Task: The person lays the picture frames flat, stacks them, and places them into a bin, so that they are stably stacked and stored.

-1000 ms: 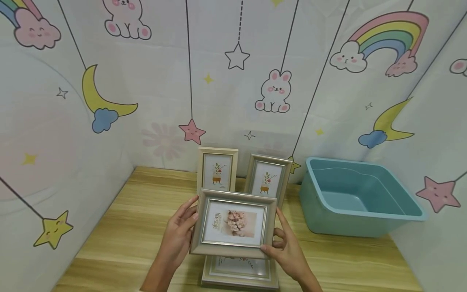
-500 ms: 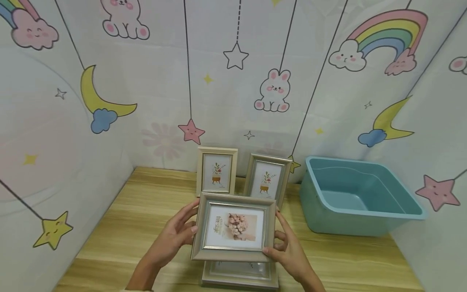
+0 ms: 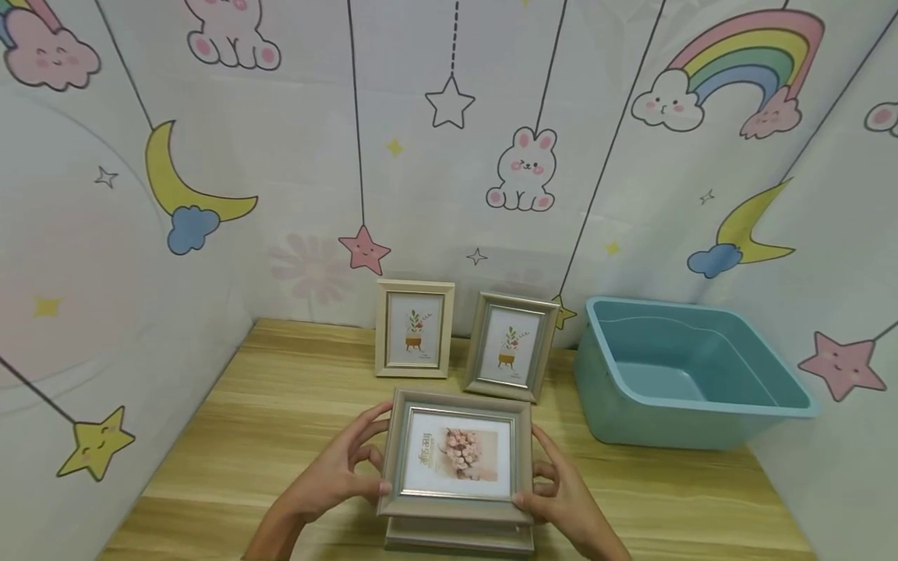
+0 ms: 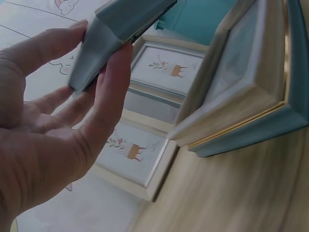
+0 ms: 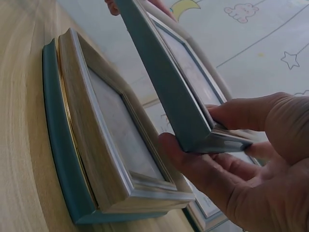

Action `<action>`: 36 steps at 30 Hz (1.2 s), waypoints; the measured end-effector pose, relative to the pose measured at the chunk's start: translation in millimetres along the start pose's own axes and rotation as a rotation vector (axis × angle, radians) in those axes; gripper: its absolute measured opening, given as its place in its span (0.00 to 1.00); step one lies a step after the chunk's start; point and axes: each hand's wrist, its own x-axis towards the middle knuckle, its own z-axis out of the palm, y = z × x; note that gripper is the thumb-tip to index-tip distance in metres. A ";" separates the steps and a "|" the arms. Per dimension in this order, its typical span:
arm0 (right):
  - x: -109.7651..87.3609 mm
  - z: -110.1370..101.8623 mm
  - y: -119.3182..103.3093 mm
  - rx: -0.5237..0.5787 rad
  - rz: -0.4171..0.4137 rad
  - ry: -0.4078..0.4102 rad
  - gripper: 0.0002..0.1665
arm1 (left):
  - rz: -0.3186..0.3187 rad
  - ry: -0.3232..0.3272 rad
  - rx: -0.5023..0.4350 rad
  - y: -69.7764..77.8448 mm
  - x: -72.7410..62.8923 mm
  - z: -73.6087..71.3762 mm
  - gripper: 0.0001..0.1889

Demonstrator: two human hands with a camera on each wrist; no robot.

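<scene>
A silvery-beige picture frame (image 3: pixel 456 456) with a pink flower print is raised sideways, face up. My left hand (image 3: pixel 337 475) pinches its left end between thumb and fingers. My right hand (image 3: pixel 571 495) grips the opposite end, thumb on the front rim. Below it, separated by a gap in both wrist views, a stack of frames (image 3: pixel 459 538) lies on the wooden table; a beige frame (image 5: pixel 108 145) tops a blue-green one (image 5: pixel 60 140). The held frame hides most of the stack in the head view.
Behind stand two upright picture frames with plant prints, a cream one (image 3: pixel 414 329) and a silvery one (image 3: pixel 512 345). A blue-green plastic tub (image 3: pixel 666 421) stands at the back right of the table (image 3: pixel 231 436). Printed curtain-like walls (image 3: pixel 302 156) enclose the table.
Both hands have lowered the held picture frame toward the stack, bringing it nearer to me. The upright frames behind show more fully now. The head view has shifted slightly.
</scene>
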 end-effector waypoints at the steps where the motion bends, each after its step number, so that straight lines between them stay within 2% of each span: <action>1: -0.5 -0.5 0.8 -0.006 0.015 -0.002 0.64 | -0.012 0.005 -0.003 -2.4 -0.1 0.6 0.54; 7: -3.3 -3.0 5.0 -0.036 0.071 0.007 0.64 | -0.093 0.024 -0.032 -16.0 -0.7 3.3 0.54; 15: -1.7 -4.9 11.7 -0.166 0.019 0.063 0.58 | -0.191 0.046 -0.056 -27.5 3.0 5.0 0.55; 21: 0.3 -4.6 14.8 -0.182 0.042 0.081 0.56 | -0.236 0.070 -0.050 -30.7 5.3 9.0 0.55; 26: 0.8 -3.3 15.2 -0.171 0.077 0.092 0.55 | -0.257 0.096 -0.018 -30.6 5.7 12.3 0.54; 36: 1.8 0.3 18.5 -0.182 0.123 0.126 0.55 | -0.255 0.163 0.127 -25.3 6.8 24.3 0.49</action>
